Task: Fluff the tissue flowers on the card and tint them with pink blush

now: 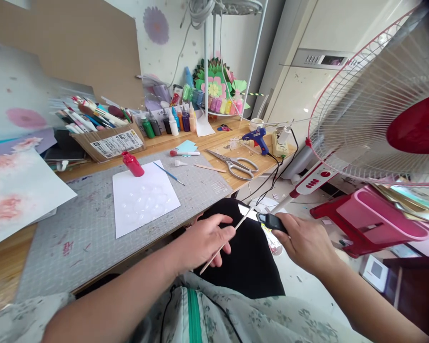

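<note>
Floral fabric is filling six o'clock, nearest of all, and just beyond it the left hand is pinching a thin wooden stick, fingers closed, the far end slanting between one and two o'clock. At four, the right hand is gripping a black-handled cutter, its metal end sitting by the stick's far tip; whether they're touching, I can't tell. That stick is looking light, stiff and probably snappable, so the middle is seeming the safest hold. Out at nine, a red bottle, apparently uncapped, is standing on white paper, contents hidden. Toward ten, a cardboard box is bristling with brushes and pens. At eleven, coloured bottles are lining the worktop; at twelve, a wire stand is holding small colourful containers.
</note>
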Tool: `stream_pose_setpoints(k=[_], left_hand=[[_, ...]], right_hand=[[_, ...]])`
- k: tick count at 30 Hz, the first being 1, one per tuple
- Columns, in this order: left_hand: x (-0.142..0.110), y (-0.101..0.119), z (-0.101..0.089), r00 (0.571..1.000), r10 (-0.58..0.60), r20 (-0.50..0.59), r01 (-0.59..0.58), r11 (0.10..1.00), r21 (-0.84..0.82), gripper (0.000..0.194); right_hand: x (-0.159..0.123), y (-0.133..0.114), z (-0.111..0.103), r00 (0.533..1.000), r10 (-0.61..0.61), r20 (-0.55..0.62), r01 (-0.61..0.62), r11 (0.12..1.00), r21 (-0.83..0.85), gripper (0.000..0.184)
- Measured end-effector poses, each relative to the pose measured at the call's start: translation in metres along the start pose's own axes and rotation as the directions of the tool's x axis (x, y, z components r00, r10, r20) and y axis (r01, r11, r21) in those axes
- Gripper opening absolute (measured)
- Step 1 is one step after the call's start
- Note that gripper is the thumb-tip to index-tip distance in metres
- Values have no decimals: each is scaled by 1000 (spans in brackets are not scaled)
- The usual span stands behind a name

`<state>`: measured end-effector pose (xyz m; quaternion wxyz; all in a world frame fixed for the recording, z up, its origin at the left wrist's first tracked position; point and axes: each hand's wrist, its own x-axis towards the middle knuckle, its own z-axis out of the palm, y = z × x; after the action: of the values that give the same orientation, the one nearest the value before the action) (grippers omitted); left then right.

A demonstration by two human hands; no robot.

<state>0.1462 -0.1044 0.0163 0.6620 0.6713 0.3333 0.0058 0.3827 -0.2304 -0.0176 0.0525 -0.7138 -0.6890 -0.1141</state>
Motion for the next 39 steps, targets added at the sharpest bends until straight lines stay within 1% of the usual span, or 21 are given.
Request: stream_pose_setpoints(k=[1,2,5,8,11,12,13,14,15,16,17,18,20,21,23,27,30,31,33,35,39], left_hand=[[3,-3,6,1000,5,-5,-5,999,31,46],[5,-6,13,998,35,-46,-31,996,85,43],[12,-18,29,978,153,-139,-118,965,235,40],[16,-24,35,982,156,-106,-116,943,313,37],[18,-21,36,986,141,-85,-102,928,359,36],[17,-19,37,986,142,-85,-102,925,365,36],[16,-19,37,986,145,-87,-103,923,371,36],[14,-19,37,985,146,-91,-101,920,378,36],[12,-21,36,985,144,-96,-98,920,379,36],[10,-24,35,985,140,-97,-94,924,371,36],[7,-27,34,988,128,-86,-92,936,339,37],[5,-32,33,992,107,-64,-86,960,267,38],[3,-39,30,998,58,20,-58,998,12,38],[2,-42,30,996,46,72,-36,991,-128,38],[2,-43,30,990,40,135,5,948,-319,41],[-1,-38,32,995,-1,102,41,921,-388,46],[-5,-35,34,998,-38,52,57,884,-463,40],[-7,-35,35,999,-42,32,52,865,-499,38],[-9,-33,35,999,-34,10,34,816,-577,37],[-10,-31,37,999,-15,34,33,750,-661,35],[-11,-28,40,985,46,166,108,586,-803,30]], right_hand=[[3,-3,-1,999,-36,-17,36,999,6,34],[5,-5,0,998,-63,-26,63,998,6,34],[3,-3,7,993,-115,-20,115,993,-5,38],[-5,3,18,990,-137,-30,137,991,-11,42],[-12,8,26,991,-130,-39,131,991,6,42],[-13,11,28,993,-121,-7,121,992,24,41],[-14,16,29,997,-68,46,67,997,37,39],[-15,24,29,991,51,125,-56,998,36,37],[-17,35,28,958,194,211,-202,979,16,36],[-20,48,27,865,423,270,-426,903,-52,36],[-24,61,26,721,610,328,-609,784,-119,40],[-28,74,25,682,658,320,-649,746,-151,43],[-37,91,23,711,632,309,-622,770,-143,39],[-40,93,24,722,618,313,-608,781,-141,38],[-43,84,25,784,545,297,-555,830,-58,36],[-31,34,23,910,356,214,-405,876,262,41],[-17,-7,18,983,122,138,-170,890,423,46],[-13,-17,16,995,41,90,-77,894,441,47],[-7,-33,13,998,-61,21,46,897,439,50],[-3,-41,11,996,-91,1,82,904,420,51],[-1,-42,7,994,-103,-33,107,906,410,53]])
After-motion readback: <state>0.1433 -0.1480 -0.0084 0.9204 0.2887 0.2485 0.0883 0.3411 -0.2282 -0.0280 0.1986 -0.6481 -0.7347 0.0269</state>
